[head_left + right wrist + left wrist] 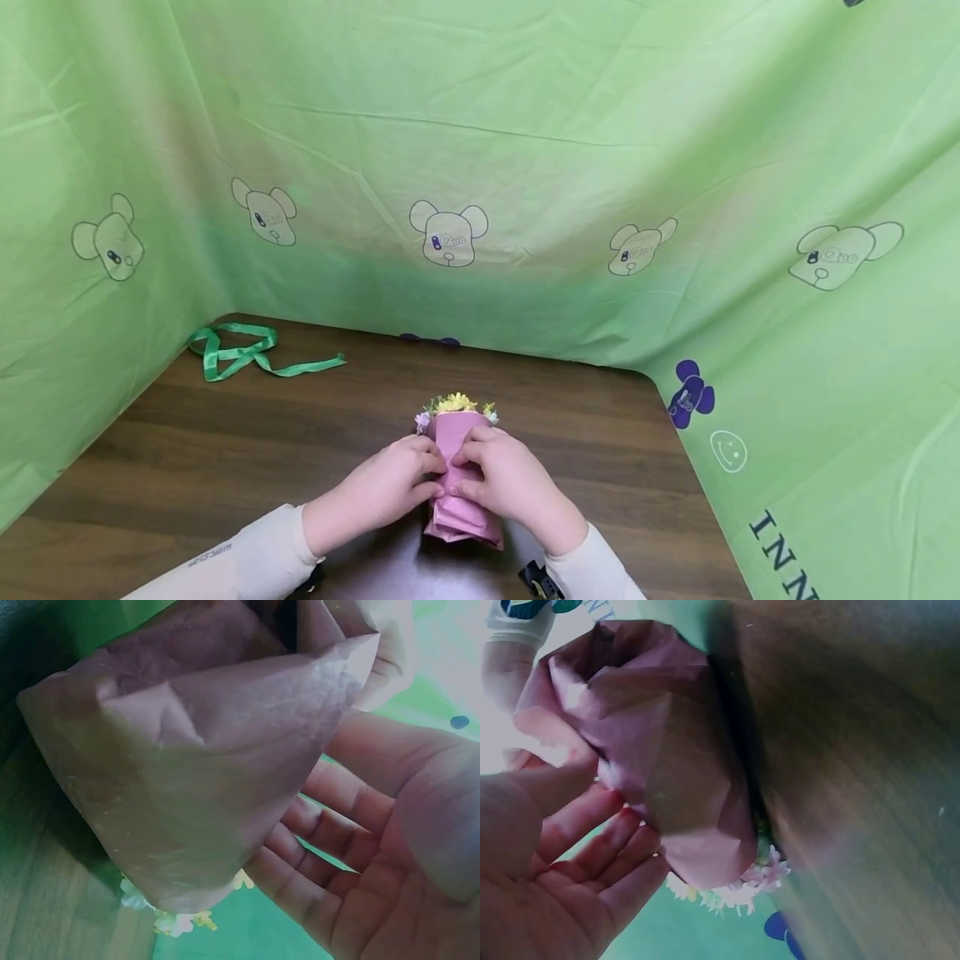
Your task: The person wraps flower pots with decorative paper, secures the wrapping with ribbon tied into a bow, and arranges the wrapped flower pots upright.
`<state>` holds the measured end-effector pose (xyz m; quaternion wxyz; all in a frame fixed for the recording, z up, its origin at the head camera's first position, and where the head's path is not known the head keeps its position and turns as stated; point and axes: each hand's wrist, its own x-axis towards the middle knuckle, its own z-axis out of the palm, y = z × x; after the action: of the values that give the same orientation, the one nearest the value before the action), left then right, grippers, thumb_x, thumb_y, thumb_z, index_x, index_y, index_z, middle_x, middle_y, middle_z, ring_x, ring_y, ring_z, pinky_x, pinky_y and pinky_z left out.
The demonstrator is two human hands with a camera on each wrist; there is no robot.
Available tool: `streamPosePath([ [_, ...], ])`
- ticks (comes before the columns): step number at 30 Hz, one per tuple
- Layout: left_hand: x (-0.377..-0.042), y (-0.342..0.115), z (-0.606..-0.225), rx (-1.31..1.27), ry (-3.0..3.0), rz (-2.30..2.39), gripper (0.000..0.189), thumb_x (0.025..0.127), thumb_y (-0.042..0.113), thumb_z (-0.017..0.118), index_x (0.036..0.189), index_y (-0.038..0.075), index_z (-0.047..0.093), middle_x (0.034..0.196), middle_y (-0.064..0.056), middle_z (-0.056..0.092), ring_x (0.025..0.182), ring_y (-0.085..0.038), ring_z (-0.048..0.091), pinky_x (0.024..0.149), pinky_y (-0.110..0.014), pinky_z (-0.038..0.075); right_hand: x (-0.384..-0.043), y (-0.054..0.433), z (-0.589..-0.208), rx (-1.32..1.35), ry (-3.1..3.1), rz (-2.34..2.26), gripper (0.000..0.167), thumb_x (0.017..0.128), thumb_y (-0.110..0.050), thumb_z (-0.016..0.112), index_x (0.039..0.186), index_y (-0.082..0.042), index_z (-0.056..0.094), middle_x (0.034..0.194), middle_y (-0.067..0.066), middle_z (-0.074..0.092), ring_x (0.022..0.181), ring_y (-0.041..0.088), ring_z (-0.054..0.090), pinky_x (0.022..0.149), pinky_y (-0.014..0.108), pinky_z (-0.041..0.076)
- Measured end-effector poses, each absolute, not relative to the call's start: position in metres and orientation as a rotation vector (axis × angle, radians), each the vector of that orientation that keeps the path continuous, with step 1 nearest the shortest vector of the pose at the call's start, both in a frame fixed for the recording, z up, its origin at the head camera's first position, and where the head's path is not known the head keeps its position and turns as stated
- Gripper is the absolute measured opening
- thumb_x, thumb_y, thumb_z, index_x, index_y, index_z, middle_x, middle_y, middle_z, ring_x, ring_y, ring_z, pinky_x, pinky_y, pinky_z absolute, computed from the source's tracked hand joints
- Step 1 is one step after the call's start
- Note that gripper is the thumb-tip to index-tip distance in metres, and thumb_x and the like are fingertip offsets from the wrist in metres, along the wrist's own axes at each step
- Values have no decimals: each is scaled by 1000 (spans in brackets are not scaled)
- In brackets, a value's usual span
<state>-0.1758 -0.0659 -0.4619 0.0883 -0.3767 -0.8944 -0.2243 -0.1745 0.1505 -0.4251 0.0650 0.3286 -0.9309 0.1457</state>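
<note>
A small bouquet in pink wrapping paper lies on the table between both hands, its folded, crumpled end nearest the person. Yellow and pale flowers peek out at the far end. From the left side, the left hand pinches the paper with thumb and fingertips. Opposite it, the right hand pinches the paper near the middle of the wrap. Up close in the left wrist view, the pink wrapping gapes at its near end. The right wrist view shows the right fingers along the paper's edge.
A loose green ribbon lies at the back left of the dark wooden table. Green cloth printed with bear heads hangs round the back and both sides.
</note>
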Motion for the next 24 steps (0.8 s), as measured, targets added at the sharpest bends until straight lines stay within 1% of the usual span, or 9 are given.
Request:
streamPosePath([
  [4,-173,-69,-460,-1138,-2706,-637,28,88,35,81,107,15,78,107,6,63,102,-10,58,88,-28,54,-175,150,-424,989,-2827,440,23,80,-30,86,99,-18,79,96,-9,65,89,9,57,82,27,52],
  [7,-170,-70,-459,-1151,-2710,-608,37,87,40,80,112,13,77,111,5,62,104,-11,57,89,-28,54,-176,150,-424,978,-2836,449,25,79,-31,87,99,-19,78,96,-10,65,91,9,58,83,28,52],
  [14,-162,-72,-463,-1138,-2724,-579,57,79,48,85,120,11,73,120,4,61,114,-14,56,96,-31,53,-177,150,-427,970,-2840,481,27,80,-36,87,99,-19,78,98,-10,66,93,11,59,85,30,52],
  [18,-157,-71,-462,-1134,-2717,-577,60,79,47,85,124,11,70,124,3,60,118,-14,55,99,-32,52,-177,151,-429,967,-2829,471,27,80,-35,87,100,-19,78,99,-9,66,95,12,61,87,31,53],
  [21,-160,-73,-460,-1139,-2746,-629,60,80,49,84,125,11,70,125,4,61,118,-14,55,100,-33,52,-177,151,-430,959,-2830,471,27,80,-34,87,101,-19,78,100,-9,65,95,12,61,87,31,53],
  [24,-168,-78,-457,-1169,-2778,-710,53,84,47,82,122,12,71,122,5,62,115,-12,58,100,-33,52,-176,152,-431,958,-2835,481,27,81,-34,86,102,-19,78,100,-8,65,95,12,60,87,31,53],
])
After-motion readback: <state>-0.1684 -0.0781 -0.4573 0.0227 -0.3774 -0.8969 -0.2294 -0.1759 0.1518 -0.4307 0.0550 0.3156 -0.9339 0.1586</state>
